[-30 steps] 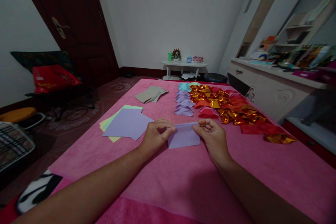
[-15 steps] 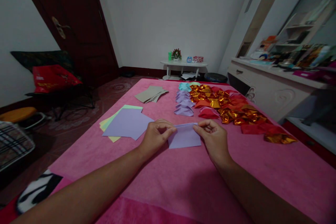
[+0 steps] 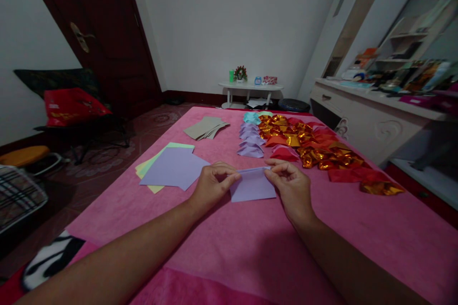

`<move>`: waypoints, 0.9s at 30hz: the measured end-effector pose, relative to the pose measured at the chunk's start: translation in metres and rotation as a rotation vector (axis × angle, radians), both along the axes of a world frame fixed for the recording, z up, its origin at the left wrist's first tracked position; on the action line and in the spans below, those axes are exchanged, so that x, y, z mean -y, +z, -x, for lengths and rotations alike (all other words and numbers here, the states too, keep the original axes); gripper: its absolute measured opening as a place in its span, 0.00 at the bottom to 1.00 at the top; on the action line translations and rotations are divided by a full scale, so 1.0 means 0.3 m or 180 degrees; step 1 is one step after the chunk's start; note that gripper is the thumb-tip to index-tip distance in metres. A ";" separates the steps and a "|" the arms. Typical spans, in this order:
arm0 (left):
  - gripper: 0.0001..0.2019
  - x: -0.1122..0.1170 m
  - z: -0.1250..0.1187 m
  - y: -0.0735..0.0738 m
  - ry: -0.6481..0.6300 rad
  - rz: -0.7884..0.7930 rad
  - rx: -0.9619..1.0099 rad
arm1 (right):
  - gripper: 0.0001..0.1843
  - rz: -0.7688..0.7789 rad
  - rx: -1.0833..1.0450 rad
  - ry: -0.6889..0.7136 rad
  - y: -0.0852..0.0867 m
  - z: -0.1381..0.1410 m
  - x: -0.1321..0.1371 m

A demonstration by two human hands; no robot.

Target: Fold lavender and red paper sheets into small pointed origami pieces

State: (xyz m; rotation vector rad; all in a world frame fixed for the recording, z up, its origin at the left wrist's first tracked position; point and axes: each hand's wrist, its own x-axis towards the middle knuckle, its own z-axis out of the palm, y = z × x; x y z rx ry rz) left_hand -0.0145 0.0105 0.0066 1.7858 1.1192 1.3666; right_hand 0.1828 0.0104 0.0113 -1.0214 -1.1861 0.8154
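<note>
A folded sheet of lilac paper (image 3: 253, 187) is held between my two hands, just above or on the pink cloth (image 3: 229, 238). My left hand (image 3: 217, 185) pinches its left upper edge between thumb and fingers. At the upper right corner, my right hand (image 3: 289, 186) grips the same sheet, thumb against the near side. A narrow fold runs along the far edge. Left of my hands lies a loose pile of lilac sheets (image 3: 171, 169), with green and yellow paper (image 3: 156, 189) showing under it.
Grey-brown sheets (image 3: 204, 127) fan out further back. Folded lilac pieces (image 3: 251, 148) stand in a column, beside rows of shiny gold (image 3: 315, 158) and red folded pieces (image 3: 345, 175) on the right. A small white table (image 3: 250, 86) stands by the wall, a dresser (image 3: 372, 109) to the right.
The lilac sheet and my right hand have shifted very slightly to the right. Both hands keep their pinch on the paper; everything else stays put.
</note>
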 end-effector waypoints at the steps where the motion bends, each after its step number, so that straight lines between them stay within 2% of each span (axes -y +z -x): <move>1: 0.06 0.000 0.000 0.000 -0.0001 0.0002 0.0000 | 0.11 -0.0015 -0.0011 -0.0010 0.000 0.000 0.000; 5: 0.06 0.003 -0.003 0.002 -0.0009 0.0037 0.0006 | 0.11 -0.0044 0.0057 -0.0148 -0.004 -0.004 -0.001; 15: 0.05 0.003 -0.003 0.004 0.0004 0.0014 0.0033 | 0.11 -0.0115 0.0208 -0.0118 -0.011 -0.007 0.000; 21: 0.06 0.005 -0.001 0.009 0.0038 0.0038 0.0033 | 0.13 0.0067 -0.0058 0.0075 -0.012 -0.008 0.000; 27: 0.06 -0.002 0.002 -0.001 0.0027 -0.0006 0.0054 | 0.15 0.0304 -0.0457 0.0459 -0.022 -0.007 -0.003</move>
